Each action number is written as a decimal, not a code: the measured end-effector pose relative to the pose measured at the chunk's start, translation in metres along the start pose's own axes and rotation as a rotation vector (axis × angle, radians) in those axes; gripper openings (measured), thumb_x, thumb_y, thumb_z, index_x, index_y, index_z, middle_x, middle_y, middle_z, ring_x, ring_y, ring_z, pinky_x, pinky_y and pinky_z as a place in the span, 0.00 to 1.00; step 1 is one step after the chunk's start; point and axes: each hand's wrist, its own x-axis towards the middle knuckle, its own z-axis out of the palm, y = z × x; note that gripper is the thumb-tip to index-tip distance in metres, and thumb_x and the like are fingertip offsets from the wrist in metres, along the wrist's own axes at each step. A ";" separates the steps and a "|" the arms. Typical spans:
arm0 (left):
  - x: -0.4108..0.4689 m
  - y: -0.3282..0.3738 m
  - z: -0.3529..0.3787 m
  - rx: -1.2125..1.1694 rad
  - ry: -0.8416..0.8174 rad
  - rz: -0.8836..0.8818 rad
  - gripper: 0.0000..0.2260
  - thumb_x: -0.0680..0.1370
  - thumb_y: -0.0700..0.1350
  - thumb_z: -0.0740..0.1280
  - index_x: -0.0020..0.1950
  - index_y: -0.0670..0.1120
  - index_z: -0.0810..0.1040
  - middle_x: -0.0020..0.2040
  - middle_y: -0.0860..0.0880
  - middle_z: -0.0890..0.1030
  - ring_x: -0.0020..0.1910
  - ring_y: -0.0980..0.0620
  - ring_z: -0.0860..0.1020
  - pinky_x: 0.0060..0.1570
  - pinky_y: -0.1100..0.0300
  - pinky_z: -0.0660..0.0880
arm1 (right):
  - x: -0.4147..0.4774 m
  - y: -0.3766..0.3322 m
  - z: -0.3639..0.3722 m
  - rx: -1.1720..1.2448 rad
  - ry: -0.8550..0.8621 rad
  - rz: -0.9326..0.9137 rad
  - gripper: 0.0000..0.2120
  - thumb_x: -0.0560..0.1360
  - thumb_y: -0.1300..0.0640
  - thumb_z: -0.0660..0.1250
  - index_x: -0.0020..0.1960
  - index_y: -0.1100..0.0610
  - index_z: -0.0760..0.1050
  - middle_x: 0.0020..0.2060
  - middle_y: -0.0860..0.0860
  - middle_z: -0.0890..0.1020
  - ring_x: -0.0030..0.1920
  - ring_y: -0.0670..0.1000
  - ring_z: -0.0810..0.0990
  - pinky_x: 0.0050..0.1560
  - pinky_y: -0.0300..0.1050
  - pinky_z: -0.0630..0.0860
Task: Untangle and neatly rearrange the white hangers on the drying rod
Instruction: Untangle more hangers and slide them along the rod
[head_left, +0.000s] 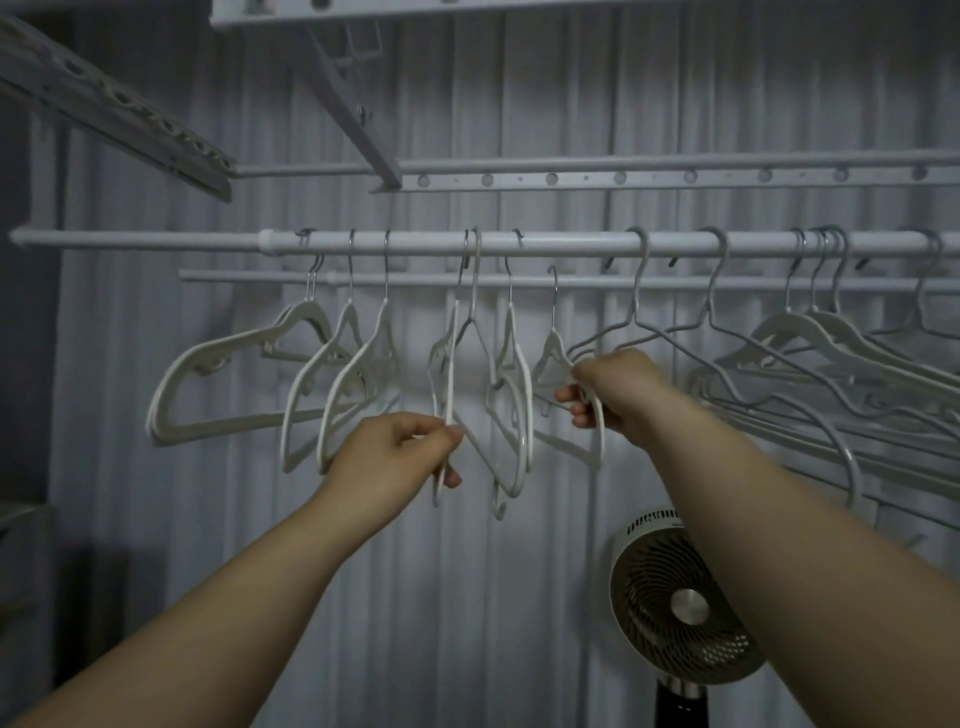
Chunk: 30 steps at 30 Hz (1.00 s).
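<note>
- The left hand (400, 449) is closed in a pinch, thumb and forefinger on the lower limb of a slim white plastic hanger (450, 374). The hanger hangs edge-on, its long axis near vertical, under the middle of the thick white drying rod (545, 243).
- The right hand (615, 395) curls its fingers round a small white plastic hanger (550, 361) just to the right. It is the hand nearer the grey wire hangers (675, 332), which brush its knuckles.
- That small hanger's hook ends below the thick rod, level with a thin white rod (260, 275) behind; I cannot tell which carries it.
- It probably needs lifting clear of the wires, then moving left along the rod.
- Towards the rod's right end, flat white hangers (831, 338) lie crowded and slanted.
- Behind hangs a pleated pale curtain (519, 104); a round fan (680, 603) stands below.
</note>
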 end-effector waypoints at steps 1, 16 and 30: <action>-0.001 0.000 -0.001 0.013 0.011 0.000 0.12 0.76 0.47 0.63 0.33 0.51 0.77 0.23 0.55 0.80 0.41 0.48 0.79 0.38 0.68 0.68 | -0.001 0.003 -0.002 0.000 -0.008 0.007 0.09 0.78 0.68 0.52 0.54 0.65 0.70 0.28 0.57 0.72 0.18 0.49 0.70 0.15 0.30 0.67; -0.050 0.004 0.008 0.166 0.352 -0.022 0.15 0.79 0.47 0.60 0.62 0.42 0.75 0.52 0.52 0.77 0.57 0.50 0.74 0.49 0.63 0.65 | -0.047 0.048 -0.062 -0.139 -0.149 0.097 0.06 0.79 0.66 0.54 0.51 0.65 0.69 0.31 0.57 0.75 0.27 0.51 0.70 0.17 0.33 0.72; -0.156 0.014 0.017 0.336 -0.007 -0.224 0.07 0.78 0.41 0.63 0.41 0.48 0.78 0.36 0.56 0.77 0.47 0.51 0.77 0.49 0.65 0.66 | -0.163 0.044 -0.121 -0.175 -0.306 0.117 0.07 0.78 0.67 0.55 0.52 0.67 0.71 0.30 0.57 0.76 0.14 0.42 0.71 0.16 0.32 0.71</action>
